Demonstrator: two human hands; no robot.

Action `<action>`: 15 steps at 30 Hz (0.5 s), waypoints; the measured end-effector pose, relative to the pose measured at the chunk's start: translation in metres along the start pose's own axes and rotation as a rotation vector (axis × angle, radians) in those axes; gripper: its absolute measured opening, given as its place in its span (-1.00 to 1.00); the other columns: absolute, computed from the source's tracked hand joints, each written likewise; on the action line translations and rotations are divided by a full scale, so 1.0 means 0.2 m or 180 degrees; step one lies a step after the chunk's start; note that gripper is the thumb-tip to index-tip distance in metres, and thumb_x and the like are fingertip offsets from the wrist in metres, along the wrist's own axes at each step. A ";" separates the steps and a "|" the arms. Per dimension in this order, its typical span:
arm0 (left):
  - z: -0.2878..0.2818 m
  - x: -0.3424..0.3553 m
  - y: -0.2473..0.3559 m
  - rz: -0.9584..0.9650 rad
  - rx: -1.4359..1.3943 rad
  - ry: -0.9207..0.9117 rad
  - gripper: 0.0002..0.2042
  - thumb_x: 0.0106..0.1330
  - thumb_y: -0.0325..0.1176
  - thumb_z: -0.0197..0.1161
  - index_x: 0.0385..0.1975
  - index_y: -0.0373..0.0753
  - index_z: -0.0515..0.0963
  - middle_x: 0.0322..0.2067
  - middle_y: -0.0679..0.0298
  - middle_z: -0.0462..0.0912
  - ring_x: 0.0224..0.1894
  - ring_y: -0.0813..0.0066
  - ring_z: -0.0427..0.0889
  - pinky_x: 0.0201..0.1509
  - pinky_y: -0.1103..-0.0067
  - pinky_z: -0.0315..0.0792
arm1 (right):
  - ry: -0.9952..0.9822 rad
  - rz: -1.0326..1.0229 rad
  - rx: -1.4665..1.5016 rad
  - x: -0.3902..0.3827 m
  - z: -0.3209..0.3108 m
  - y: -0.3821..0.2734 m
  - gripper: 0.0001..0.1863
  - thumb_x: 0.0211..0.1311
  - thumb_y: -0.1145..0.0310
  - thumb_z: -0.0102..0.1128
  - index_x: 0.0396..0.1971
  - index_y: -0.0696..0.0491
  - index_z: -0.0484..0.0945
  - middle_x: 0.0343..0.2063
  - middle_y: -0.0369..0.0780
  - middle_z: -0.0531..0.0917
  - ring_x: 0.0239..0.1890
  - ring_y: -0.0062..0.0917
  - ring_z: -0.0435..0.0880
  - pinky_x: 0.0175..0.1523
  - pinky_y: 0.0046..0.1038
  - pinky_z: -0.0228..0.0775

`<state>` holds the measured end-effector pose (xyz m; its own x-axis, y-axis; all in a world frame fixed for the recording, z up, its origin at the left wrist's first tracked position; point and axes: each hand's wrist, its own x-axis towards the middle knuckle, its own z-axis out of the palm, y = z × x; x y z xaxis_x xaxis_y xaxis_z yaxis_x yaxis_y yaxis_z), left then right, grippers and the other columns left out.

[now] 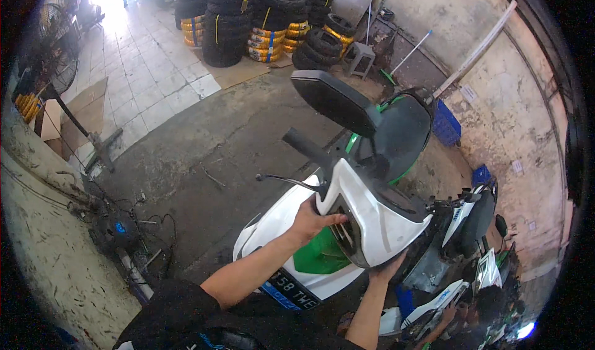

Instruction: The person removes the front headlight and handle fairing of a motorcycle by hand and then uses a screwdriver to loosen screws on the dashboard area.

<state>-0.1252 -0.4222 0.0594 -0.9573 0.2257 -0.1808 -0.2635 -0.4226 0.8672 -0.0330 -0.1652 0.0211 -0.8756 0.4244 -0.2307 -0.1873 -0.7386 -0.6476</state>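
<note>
My left hand (316, 223) grips the left edge of the scooter's white handlebar cover (387, 229), its thumb on the headlight unit. My right hand (387, 266) holds the same cover from below on the right, its fingers partly hidden. The white-and-green scooter body (257, 229) is beneath, with a number plate low on the front. A brake lever (285, 181), a black grip (300, 145) and a large black mirror (331, 99) stick out at the left of the cover. The dark seat (403, 139) is behind.
Tyre stacks (226, 28) and a stool (359, 56) stand at the back. Other scooters (465, 223) line the right wall, where another person's arm (437, 322) shows low down. Blue crates (446, 124) sit by that wall. A fan (59, 46) and dark equipment (114, 232) are at left.
</note>
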 end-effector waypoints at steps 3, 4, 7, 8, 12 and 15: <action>0.00 0.00 0.03 -0.0042 -0.0186 -0.0167 -0.32 -0.20 -0.41 0.59 -0.02 -0.42 0.39 -0.09 0.17 0.54 -0.04 0.41 0.51 0.10 0.50 0.41 | 0.0099 -0.0333 -0.0317 -0.08 -0.03 0.05 -0.31 0.27 -0.13 -0.13 0.29 -0.02 0.12 0.23 -0.17 0.28 0.26 -0.21 0.25 0.30 -0.12 0.13; -0.03 0.02 0.01 -0.0175 -0.0377 -0.0283 -0.31 -0.21 -0.43 0.60 -0.02 -0.42 0.38 -0.07 0.16 0.53 -0.04 0.41 0.51 0.09 0.49 0.42 | 0.0409 -0.0463 -0.0635 -0.13 0.04 0.09 -0.32 0.29 -0.13 -0.18 0.28 -0.01 0.14 0.24 -0.18 0.27 0.25 -0.24 0.26 0.29 -0.13 0.15; -0.05 0.06 0.02 -0.0108 -0.0573 -0.0484 -0.30 -0.23 -0.43 0.60 -0.02 -0.41 0.39 -0.08 0.17 0.53 -0.05 0.41 0.52 0.08 0.50 0.43 | 0.0720 -0.0764 -0.1111 -0.20 0.14 0.15 -0.33 0.32 -0.14 -0.19 0.29 -0.04 0.12 0.24 -0.19 0.26 0.25 -0.27 0.27 0.29 -0.19 0.16; -0.05 0.08 0.02 -0.0106 -0.0552 -0.0553 -0.29 -0.23 -0.43 0.61 -0.02 -0.41 0.38 -0.09 0.18 0.53 -0.06 0.41 0.52 0.06 0.52 0.45 | 0.0741 -0.0894 -0.0971 -0.18 0.09 0.17 -0.31 0.30 -0.16 -0.18 0.30 -0.05 0.10 0.25 -0.21 0.25 0.26 -0.27 0.25 0.31 -0.17 0.13; -0.09 0.18 0.00 -0.0382 -0.0526 -0.0810 -0.26 -0.28 -0.39 0.62 -0.01 -0.44 0.39 -0.10 0.14 0.55 -0.07 0.40 0.52 0.02 0.53 0.45 | 0.0972 -0.1189 -0.0930 -0.22 0.12 0.24 -0.24 0.27 -0.22 -0.14 0.30 -0.02 0.10 0.27 -0.23 0.23 0.27 -0.26 0.22 0.32 -0.14 0.09; -0.15 0.28 -0.04 -0.0594 -0.0168 -0.0741 -0.35 -0.24 -0.43 0.59 -0.07 -0.40 0.45 -0.15 0.13 0.58 -0.14 0.34 0.57 0.00 0.47 0.47 | 0.1381 -0.1224 -0.1016 -0.27 0.21 0.31 -0.21 0.25 -0.21 -0.08 0.30 0.03 0.08 0.28 -0.19 0.20 0.28 -0.23 0.21 0.33 -0.11 0.07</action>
<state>-0.1806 -0.4336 0.0285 -0.8403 0.4963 -0.2183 -0.4439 -0.3987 0.8025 -0.0157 -0.2564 0.0237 -0.5014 0.8486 -0.1685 -0.2512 -0.3292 -0.9103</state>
